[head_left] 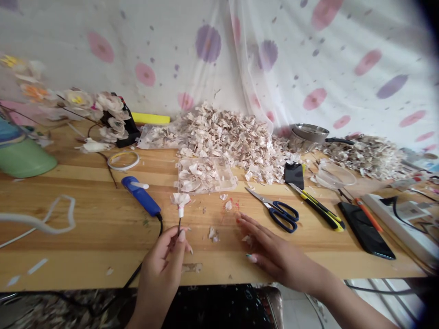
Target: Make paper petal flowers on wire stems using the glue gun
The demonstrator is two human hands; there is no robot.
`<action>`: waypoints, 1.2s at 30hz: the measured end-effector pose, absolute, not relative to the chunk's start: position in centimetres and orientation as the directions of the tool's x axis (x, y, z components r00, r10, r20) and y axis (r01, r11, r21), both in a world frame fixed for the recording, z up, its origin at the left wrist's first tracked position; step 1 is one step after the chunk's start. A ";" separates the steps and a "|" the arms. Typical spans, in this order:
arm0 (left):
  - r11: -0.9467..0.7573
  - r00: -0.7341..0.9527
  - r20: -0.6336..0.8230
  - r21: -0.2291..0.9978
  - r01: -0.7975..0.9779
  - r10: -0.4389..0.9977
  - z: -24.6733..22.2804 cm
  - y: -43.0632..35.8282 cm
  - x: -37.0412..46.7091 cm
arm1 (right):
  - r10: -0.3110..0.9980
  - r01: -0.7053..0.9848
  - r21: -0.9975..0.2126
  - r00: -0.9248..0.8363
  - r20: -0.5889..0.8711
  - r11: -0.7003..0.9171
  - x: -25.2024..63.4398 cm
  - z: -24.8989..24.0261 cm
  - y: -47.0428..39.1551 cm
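My left hand [168, 256] is near the table's front edge, thumb and fingers pinching the dark stem of a small white flower [180, 201]. The flower stands upright above the fingers, with a white wrapped base under its petals. To the right, my right hand [270, 251] is low over the wood with its fingers stretched out. Small loose petals [228, 205] lie just beyond its fingertips, and another pale petal shows between thumb and fingers; whether the hand touches it I cannot tell. A clear box of petals [206, 176] sits behind the flower.
A blue hot tool [142, 196] with a cord and a tape roll [123, 161] lie left. Scissors [274, 210], a yellow-black cutter [318, 208], a phone [366, 230] and a power strip [401, 228] are right. A large petal heap [226, 137] lies behind.
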State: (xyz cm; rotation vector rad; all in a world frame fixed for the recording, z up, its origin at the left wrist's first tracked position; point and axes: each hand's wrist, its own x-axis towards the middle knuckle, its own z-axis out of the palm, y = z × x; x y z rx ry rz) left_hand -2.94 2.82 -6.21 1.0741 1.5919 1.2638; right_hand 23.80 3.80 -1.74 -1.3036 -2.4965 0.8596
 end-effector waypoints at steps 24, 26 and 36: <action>-0.264 0.018 0.402 0.567 0.780 0.916 -4.7 5.6 -3.8 | 0.744 0.632 -0.472 -0.663 0.081 0.615 13.6 -4.4 2.4; -0.287 -0.015 0.498 0.524 0.802 0.867 -4.1 4.3 -3.9 | 0.749 0.632 -0.477 -0.657 0.090 0.612 13.6 -4.5 2.4; 0.380 0.490 -0.363 0.922 0.069 0.792 -5.5 -1.2 -4.1 | 0.757 0.632 -0.491 -0.647 0.093 0.600 13.6 -4.3 2.4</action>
